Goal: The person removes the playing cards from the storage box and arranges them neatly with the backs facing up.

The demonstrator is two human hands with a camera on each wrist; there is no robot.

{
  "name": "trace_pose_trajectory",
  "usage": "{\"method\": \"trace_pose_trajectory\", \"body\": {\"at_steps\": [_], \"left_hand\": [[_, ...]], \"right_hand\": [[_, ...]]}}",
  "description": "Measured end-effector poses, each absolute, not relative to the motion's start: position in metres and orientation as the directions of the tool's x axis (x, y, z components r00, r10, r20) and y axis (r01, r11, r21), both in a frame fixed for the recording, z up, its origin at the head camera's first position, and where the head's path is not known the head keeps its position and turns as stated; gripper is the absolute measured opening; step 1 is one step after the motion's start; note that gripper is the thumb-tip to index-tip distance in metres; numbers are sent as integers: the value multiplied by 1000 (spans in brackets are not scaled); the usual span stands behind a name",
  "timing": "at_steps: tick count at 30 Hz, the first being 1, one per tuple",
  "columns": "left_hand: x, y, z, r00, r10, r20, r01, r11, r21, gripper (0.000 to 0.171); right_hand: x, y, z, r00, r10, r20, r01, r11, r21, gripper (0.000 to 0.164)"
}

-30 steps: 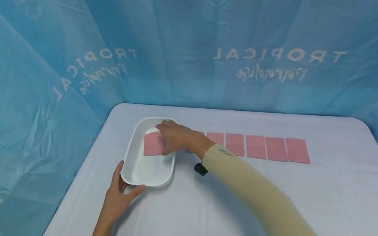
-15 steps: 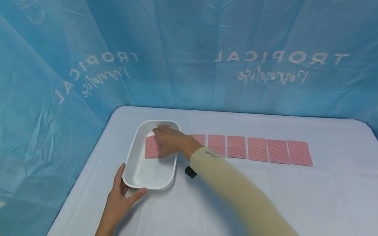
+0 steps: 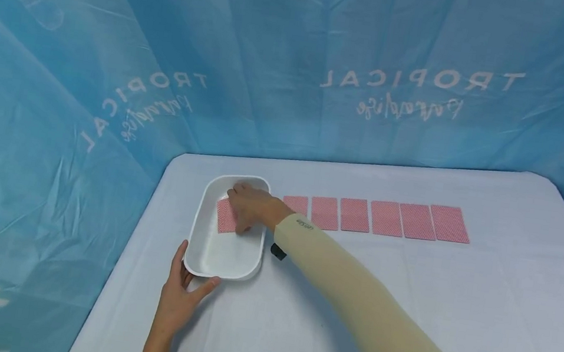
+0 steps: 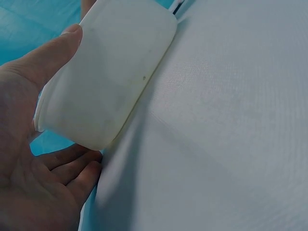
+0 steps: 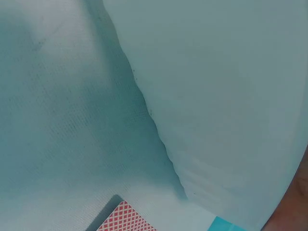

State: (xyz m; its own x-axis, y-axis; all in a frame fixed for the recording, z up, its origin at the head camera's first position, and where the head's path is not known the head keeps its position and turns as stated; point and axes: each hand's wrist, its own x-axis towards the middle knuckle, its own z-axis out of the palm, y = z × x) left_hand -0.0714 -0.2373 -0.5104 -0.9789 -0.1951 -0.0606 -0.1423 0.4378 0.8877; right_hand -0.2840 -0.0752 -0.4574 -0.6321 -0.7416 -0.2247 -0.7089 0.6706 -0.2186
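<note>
A white tray (image 3: 220,254) stands at the table's far left. My left hand (image 3: 178,302) holds its near left corner, thumb on the near wall and fingers around the left side. In the left wrist view, the thumb of the left hand (image 4: 38,120) lies against the outer wall of the tray (image 4: 110,72). My right hand (image 3: 251,206) reaches inside the tray and pinches a playing card (image 3: 225,217) with a red patterned back. The hand covers the card's right part, so whether more cards lie beneath cannot be told. The tray's wall (image 5: 216,96) mostly fills the right wrist view.
Several red-backed playing cards (image 3: 354,215) lie face down in a row along the back, right of the tray. One card's corner (image 5: 124,219) shows in the right wrist view. A white cloth (image 3: 459,294) covers the table, and a blue curtain (image 3: 273,80) hangs behind.
My right hand has shifted slightly left over the card, hiding more of it. The right forearm moved left too, uncovering the row's left end. The left hand stays at the tray's corner.
</note>
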Motion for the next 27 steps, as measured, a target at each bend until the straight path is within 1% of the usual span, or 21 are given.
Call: {"method": "trace_pose_trajectory", "body": {"at_steps": [3,6,10,13,16,20,27], "left_hand": [[-73,-235,-502,-980,-189,-64,-143,439,887,109],[-72,-229,-487,-980,-185,-76,-150,431,890,107],[-68,-224,-473,-975,-195,-107,-182,422,888,106],[-67,-226,-479,-972,-200,-122,-197,415,888,108],[-68,-230,-493,-975,-194,-108,-180,410,894,110],[-70,-235,-506,-979,-190,-76,-151,418,896,109],[-70,-235,-507,-976,-208,-69,-157,444,882,109]], "right_hand": [[-285,-76,-455,-641,-732,-230,-699,681,-218,72],[-286,-77,-454,-650,-726,-223,-690,687,-226,68],[-285,-77,-454,-642,-730,-233,-688,683,-246,50],[-283,-76,-455,-634,-733,-245,-687,680,-257,35],[-282,-74,-455,-637,-732,-242,-686,682,-255,28],[-282,-73,-455,-634,-737,-236,-693,676,-251,28],[-281,-74,-451,-627,-742,-237,-696,671,-257,29]]}}
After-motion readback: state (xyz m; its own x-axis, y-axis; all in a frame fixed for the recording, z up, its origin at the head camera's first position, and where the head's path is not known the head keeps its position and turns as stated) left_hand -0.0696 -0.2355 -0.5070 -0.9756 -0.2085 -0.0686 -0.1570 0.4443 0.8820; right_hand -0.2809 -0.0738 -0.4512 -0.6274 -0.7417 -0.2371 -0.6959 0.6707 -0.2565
